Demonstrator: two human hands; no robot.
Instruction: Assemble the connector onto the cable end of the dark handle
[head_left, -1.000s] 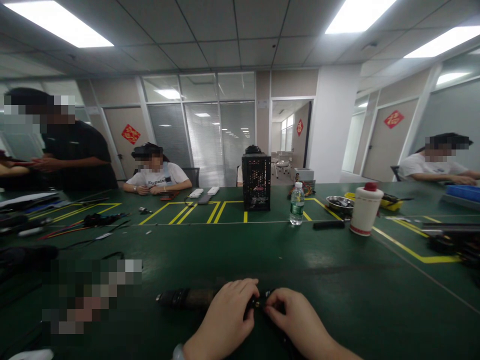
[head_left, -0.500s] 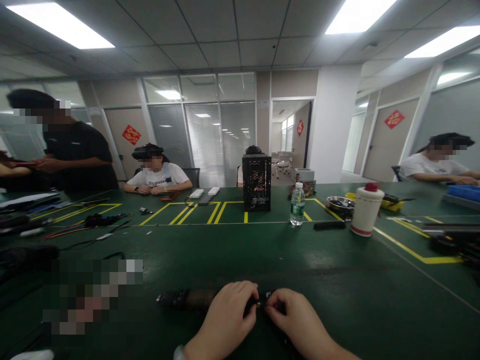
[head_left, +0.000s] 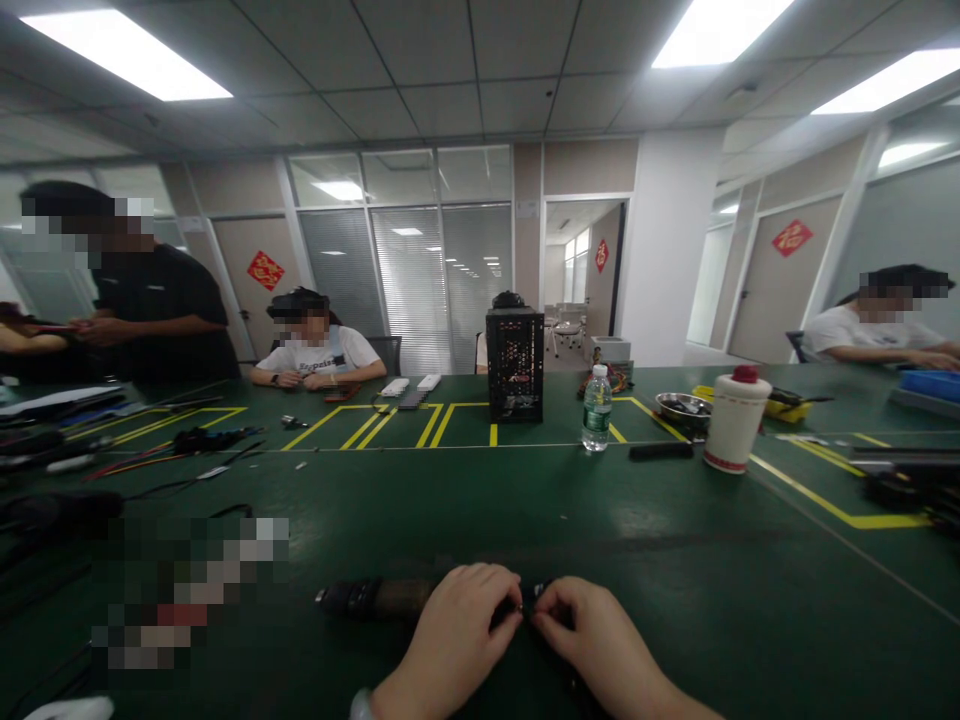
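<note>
My left hand (head_left: 463,628) and my right hand (head_left: 596,632) are close together at the near edge of the table, their fingertips almost touching. Each has its thumb and fingers pinched. Whatever lies between the left fingertips is tiny and mostly covered. By the right fingertips a dark piece (head_left: 537,588) shows, too dim to name, and something black continues beneath that hand. A dark cylindrical tool (head_left: 401,598) with a metal tip, much like an electric screwdriver, lies on the table pointing left. Its right end is hidden behind my left hand.
The green table (head_left: 420,500) carries yellow tape lines. A black mesh case (head_left: 515,365), a water bottle (head_left: 597,410), a white canister (head_left: 736,420) and a metal bowl (head_left: 682,408) stand farther back. Cables (head_left: 210,440) lie left. Several people sit or stand around the table.
A small brass-coloured bit that showed between my fingertips is now mostly covered as the left fingers have shifted slightly. The view has moved very little; the tool lies still.
</note>
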